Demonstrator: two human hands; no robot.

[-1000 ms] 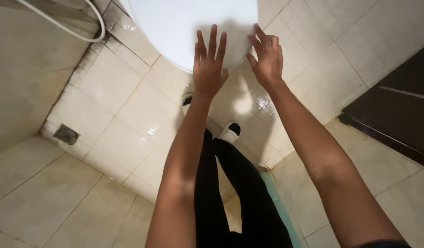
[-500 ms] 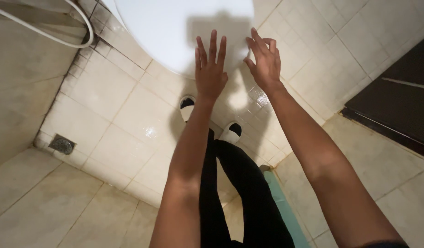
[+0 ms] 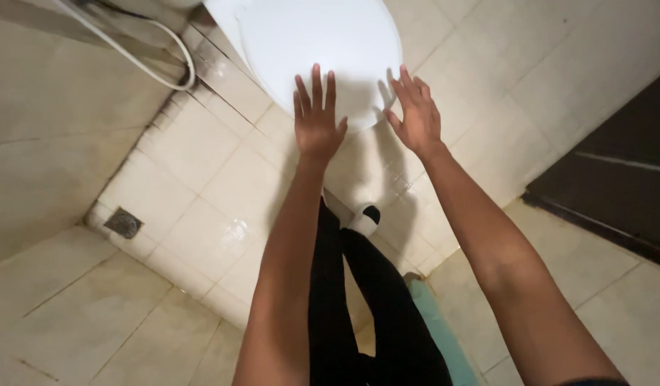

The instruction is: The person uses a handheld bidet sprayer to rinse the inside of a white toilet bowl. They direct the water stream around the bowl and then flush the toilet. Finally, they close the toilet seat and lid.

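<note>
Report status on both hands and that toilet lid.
Left hand and right hand open, empty, fingers spread at the lid's near edge. White toilet lid shut. Nothing between hands and lid.

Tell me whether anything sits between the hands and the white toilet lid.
Nothing visible does. The left hand and right hand reach out with fingers spread over the front edge of the closed white toilet lid; whether they touch it cannot be told.
</note>
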